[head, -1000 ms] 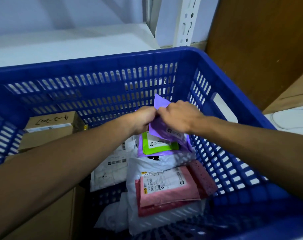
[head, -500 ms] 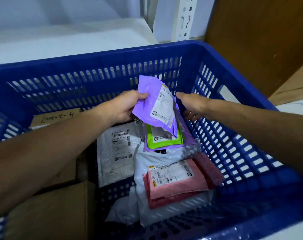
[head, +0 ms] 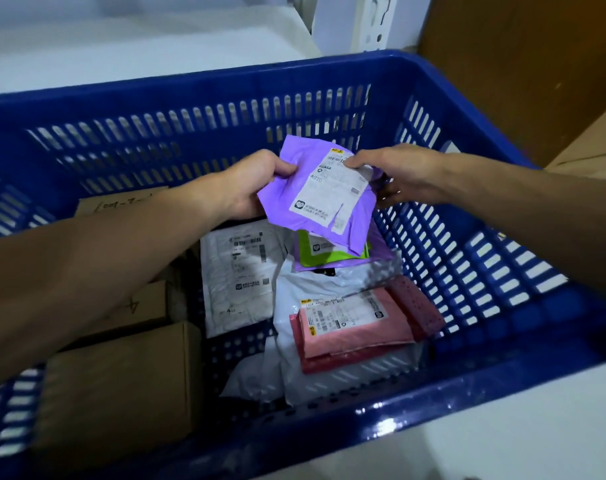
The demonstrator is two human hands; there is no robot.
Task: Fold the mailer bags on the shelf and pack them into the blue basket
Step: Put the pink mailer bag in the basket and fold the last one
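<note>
A purple mailer bag with a white shipping label hangs over the far middle of the blue basket. My left hand grips its left edge. My right hand pinches its top right corner at the label. Below it in the basket lie a green mailer on another purple one, a pink mailer stacked on a dark red one, and white mailers.
Cardboard boxes fill the basket's left side. The basket stands on a white shelf. A white slotted upright and a brown wooden panel rise behind it on the right.
The purple mailer came up out of the basket in my left hand, label facing me. My right hand, off it half a second ago, now pinches its top right corner.
</note>
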